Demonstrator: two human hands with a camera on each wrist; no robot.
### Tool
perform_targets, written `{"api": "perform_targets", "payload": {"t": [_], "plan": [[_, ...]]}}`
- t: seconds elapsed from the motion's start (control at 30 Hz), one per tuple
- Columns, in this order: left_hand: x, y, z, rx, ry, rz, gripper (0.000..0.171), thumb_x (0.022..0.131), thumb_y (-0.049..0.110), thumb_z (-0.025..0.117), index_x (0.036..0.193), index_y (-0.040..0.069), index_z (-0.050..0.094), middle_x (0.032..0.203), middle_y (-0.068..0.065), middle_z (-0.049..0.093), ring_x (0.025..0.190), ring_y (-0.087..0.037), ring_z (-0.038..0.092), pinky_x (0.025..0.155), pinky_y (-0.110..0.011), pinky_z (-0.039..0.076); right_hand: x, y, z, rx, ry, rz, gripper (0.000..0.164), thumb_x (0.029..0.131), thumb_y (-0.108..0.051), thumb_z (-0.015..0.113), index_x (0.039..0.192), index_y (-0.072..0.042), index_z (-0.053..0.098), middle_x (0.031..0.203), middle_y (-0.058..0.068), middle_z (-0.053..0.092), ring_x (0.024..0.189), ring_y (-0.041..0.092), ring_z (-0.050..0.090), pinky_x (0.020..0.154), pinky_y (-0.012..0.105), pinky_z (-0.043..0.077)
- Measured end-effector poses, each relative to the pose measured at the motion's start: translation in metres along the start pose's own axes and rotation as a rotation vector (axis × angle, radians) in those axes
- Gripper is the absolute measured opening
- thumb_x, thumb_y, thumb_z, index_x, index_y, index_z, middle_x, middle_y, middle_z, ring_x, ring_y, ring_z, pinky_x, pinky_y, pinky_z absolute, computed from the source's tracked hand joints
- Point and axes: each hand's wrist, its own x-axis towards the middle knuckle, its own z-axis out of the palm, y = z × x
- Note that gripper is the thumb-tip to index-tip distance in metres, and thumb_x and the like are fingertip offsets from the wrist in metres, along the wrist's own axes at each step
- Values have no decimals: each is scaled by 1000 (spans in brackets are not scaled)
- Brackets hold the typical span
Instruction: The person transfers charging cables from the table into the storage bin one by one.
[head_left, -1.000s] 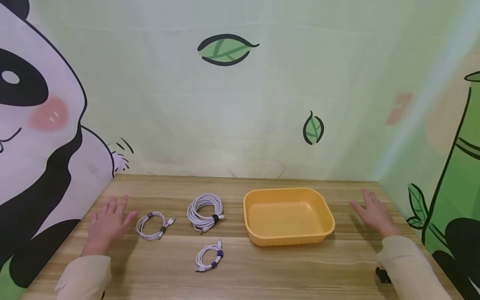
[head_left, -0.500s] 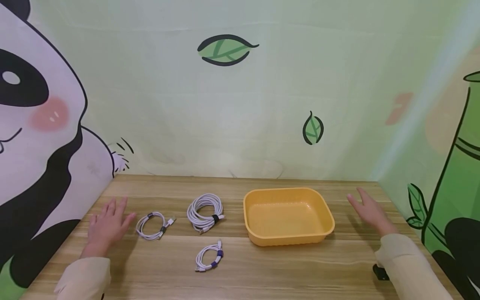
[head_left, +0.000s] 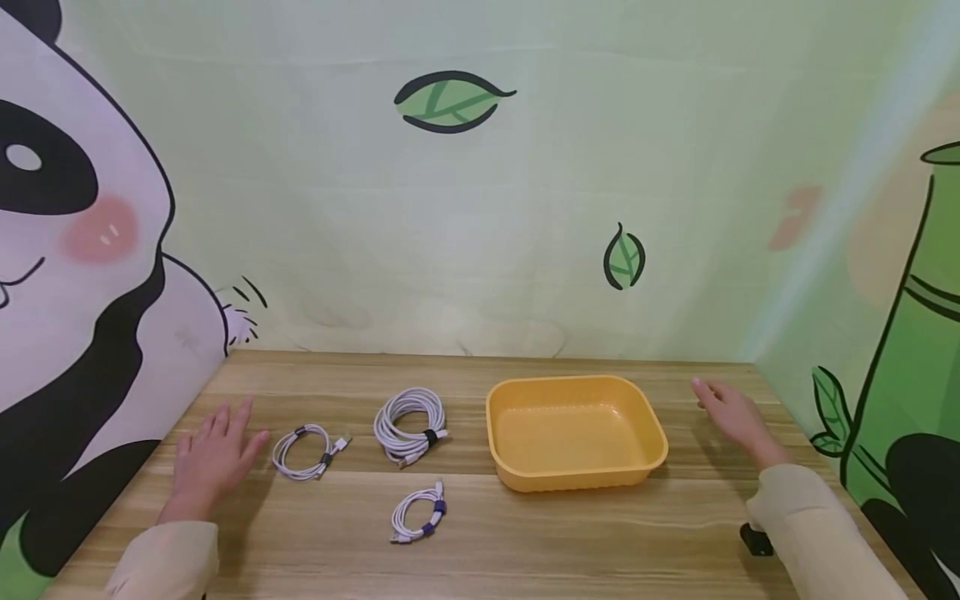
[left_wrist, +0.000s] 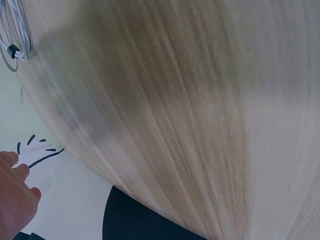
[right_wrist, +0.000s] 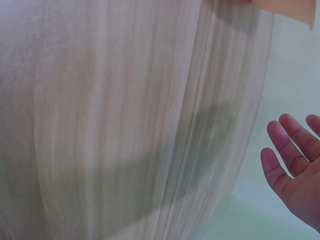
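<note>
On the left of the head view, my left hand (head_left: 216, 457) is spread with its fingers apart, holding nothing. Just right of its thumb lies a small coiled white cable (head_left: 302, 452) with dark ties. A thicker coil of pale cable (head_left: 409, 423) with a black tie lies near the middle. Nearer me is a small white cable coil (head_left: 418, 512) with blue ties. The yellow tray (head_left: 577, 482) stands right of the coils. Beyond its right side my right hand (head_left: 738, 418) hovers, nothing in it; the right wrist view shows its fingers (right_wrist: 286, 145) loosely extended.
The wooden table (head_left: 570, 550) meets a printed cloth wall (head_left: 480, 250) at its back edge. A panda picture (head_left: 112, 333) covers the left side and green bamboo (head_left: 915, 375) the right. A small black object (head_left: 756, 540) sits under the right sleeve.
My right hand has shifted slightly left and turned, its fingers drawing closer together. The left hand has barely moved. The cables and tray stay where they were.
</note>
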Motion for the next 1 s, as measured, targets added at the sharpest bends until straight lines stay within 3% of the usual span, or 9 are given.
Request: {"api": "perform_targets", "payload": {"t": [0.3, 0.63, 1.0], "plan": [[0, 1, 1, -4, 21, 15, 66, 92, 49, 28, 138, 4, 18, 134, -35, 22, 121, -51, 20, 93, -67, 13, 3, -7, -1, 60, -41, 16, 73, 92, -51, 20, 127, 11, 34, 114, 34, 50, 97, 44, 54, 81, 53, 43], [2, 16, -5, -20, 35, 60, 65, 92, 47, 29, 137, 1, 21, 134, -34, 24, 116, -54, 26, 91, -68, 18, 6, -16, -1, 105, -77, 10, 68, 93, -47, 21, 126, 10, 38, 109, 31, 55, 88, 38, 59, 79, 50, 45], [5, 28, -8, -7, 12, 72, 64, 92, 47, 30, 137, 2, 22, 135, -33, 24, 116, -53, 30, 90, -68, 21, 7, -23, 0, 192, -104, 31, 69, 93, -49, 19, 123, 8, 41, 109, 31, 55, 83, 31, 59, 64, 35, 47]]}}
